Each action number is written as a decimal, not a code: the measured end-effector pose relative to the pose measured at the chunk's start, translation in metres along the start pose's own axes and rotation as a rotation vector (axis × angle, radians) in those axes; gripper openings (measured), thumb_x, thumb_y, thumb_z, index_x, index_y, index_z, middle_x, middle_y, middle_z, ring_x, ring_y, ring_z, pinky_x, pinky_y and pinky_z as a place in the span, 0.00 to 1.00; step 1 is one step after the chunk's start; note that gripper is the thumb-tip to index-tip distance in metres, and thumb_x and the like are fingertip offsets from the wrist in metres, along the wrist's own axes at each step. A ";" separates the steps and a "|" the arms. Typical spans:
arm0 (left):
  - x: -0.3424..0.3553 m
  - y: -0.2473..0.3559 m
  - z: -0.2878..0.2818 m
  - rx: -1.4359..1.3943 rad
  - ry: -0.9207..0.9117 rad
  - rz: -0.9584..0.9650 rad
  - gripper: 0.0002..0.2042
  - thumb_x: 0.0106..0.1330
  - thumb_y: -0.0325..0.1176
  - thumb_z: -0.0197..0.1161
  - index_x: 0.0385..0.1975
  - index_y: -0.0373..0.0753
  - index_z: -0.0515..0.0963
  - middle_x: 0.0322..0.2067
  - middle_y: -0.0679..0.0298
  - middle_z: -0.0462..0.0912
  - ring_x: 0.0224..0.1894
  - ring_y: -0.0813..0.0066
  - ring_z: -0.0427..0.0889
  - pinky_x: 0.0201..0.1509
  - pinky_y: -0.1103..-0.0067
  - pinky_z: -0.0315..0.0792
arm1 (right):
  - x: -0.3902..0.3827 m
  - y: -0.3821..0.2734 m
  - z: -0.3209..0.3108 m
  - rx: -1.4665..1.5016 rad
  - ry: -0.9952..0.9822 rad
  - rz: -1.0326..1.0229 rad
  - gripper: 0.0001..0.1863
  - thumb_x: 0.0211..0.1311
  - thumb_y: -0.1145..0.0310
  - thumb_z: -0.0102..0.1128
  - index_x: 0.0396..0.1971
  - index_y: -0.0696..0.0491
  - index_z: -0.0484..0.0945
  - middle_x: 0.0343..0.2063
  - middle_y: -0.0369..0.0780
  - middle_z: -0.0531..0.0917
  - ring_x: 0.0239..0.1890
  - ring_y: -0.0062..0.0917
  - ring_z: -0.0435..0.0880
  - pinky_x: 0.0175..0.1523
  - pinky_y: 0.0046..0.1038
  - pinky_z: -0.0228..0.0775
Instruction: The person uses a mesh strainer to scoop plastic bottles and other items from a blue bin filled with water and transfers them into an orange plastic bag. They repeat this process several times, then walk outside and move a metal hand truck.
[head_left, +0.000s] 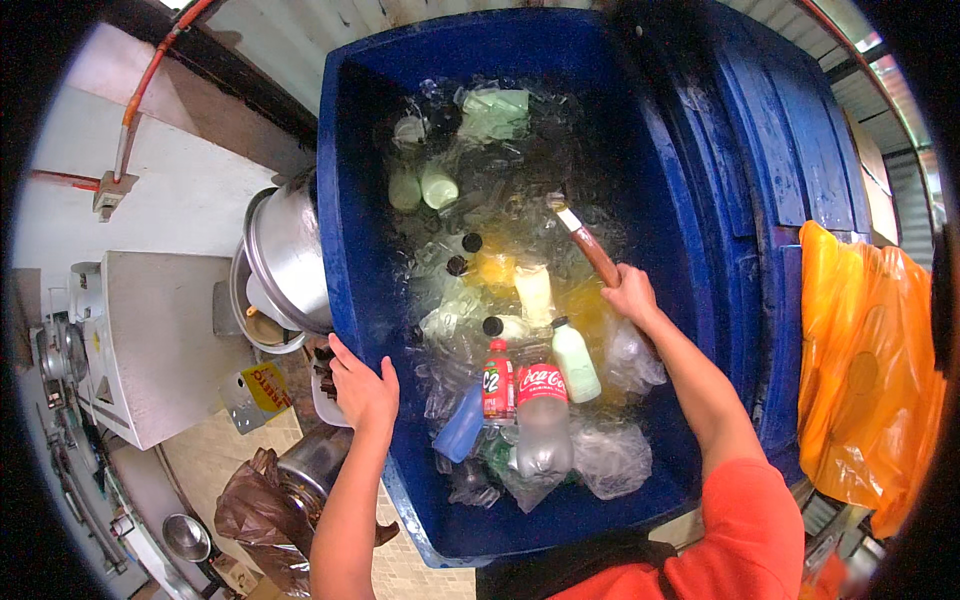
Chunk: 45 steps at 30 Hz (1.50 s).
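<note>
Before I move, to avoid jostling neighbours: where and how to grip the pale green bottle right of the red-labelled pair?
Probably the shoulder of the pale green bottle, from its right: it tapers below the black cap, and the large clear bottle crowds its left.

Brown-handled tool [594,253]: pale band near head, head detail too small to tell; held by lower end, slanted up-left over ice [500,215]. Blue cooler box [350,200]: rectangular, upright, uncovered; ice in clear, wet chunks inside.
</note>
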<state>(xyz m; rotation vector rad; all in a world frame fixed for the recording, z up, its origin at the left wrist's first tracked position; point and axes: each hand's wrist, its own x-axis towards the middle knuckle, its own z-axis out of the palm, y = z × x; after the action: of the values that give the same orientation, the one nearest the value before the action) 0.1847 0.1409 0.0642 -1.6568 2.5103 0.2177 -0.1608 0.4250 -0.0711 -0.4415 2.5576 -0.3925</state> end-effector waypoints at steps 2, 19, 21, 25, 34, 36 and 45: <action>0.000 -0.003 0.002 -0.019 0.002 0.009 0.48 0.62 0.41 0.69 0.74 0.31 0.43 0.53 0.43 0.72 0.53 0.44 0.75 0.55 0.58 0.75 | -0.018 0.001 0.000 0.071 0.006 -0.069 0.18 0.45 0.63 0.70 0.35 0.58 0.82 0.33 0.55 0.86 0.39 0.51 0.86 0.46 0.46 0.78; -0.012 0.013 0.002 -0.104 0.581 0.818 0.38 0.59 0.45 0.72 0.68 0.40 0.65 0.67 0.50 0.66 0.72 0.41 0.60 0.74 0.47 0.53 | -0.233 0.042 -0.039 0.024 -0.018 -0.067 0.18 0.46 0.61 0.70 0.34 0.56 0.79 0.28 0.55 0.85 0.35 0.53 0.85 0.43 0.49 0.78; -0.018 0.049 0.006 -0.360 0.347 0.916 0.35 0.58 0.43 0.72 0.65 0.40 0.68 0.63 0.49 0.69 0.69 0.41 0.63 0.73 0.51 0.58 | -0.267 0.056 -0.046 0.042 -0.017 -0.104 0.18 0.46 0.61 0.71 0.34 0.56 0.79 0.28 0.54 0.85 0.35 0.52 0.85 0.43 0.50 0.78; -0.033 0.135 0.049 -0.075 -0.045 1.001 0.40 0.55 0.44 0.75 0.68 0.44 0.65 0.63 0.54 0.72 0.67 0.51 0.69 0.67 0.56 0.66 | -0.332 0.080 -0.052 -0.016 -0.087 -0.132 0.18 0.47 0.60 0.71 0.34 0.55 0.77 0.28 0.53 0.85 0.34 0.52 0.86 0.42 0.50 0.78; -0.055 0.151 0.096 0.186 -0.250 0.870 0.38 0.37 0.48 0.83 0.51 0.44 0.75 0.53 0.56 0.82 0.56 0.56 0.81 0.57 0.56 0.74 | -0.402 0.115 -0.062 -0.104 -0.252 -0.132 0.20 0.53 0.60 0.67 0.41 0.57 0.76 0.30 0.52 0.86 0.36 0.51 0.87 0.43 0.49 0.80; -0.064 0.150 0.066 0.186 -0.143 0.899 0.35 0.38 0.46 0.81 0.48 0.41 0.74 0.44 0.55 0.84 0.50 0.55 0.84 0.54 0.58 0.75 | -0.399 0.120 -0.061 -0.100 -0.212 -0.205 0.20 0.54 0.62 0.67 0.42 0.61 0.77 0.29 0.54 0.86 0.35 0.50 0.88 0.42 0.50 0.80; -0.223 0.265 -0.248 -0.688 0.423 1.220 0.44 0.51 0.29 0.73 0.71 0.29 0.60 0.68 0.48 0.67 0.69 0.54 0.68 0.75 0.68 0.58 | -0.379 0.141 -0.024 0.043 -0.203 -0.298 0.16 0.52 0.72 0.63 0.42 0.60 0.80 0.33 0.51 0.88 0.36 0.45 0.89 0.41 0.47 0.82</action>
<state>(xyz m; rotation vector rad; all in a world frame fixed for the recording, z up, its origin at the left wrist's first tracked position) 0.0219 0.3977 0.3624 0.0845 3.6762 0.9820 0.1031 0.7015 0.0626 -0.8077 2.2866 -0.4816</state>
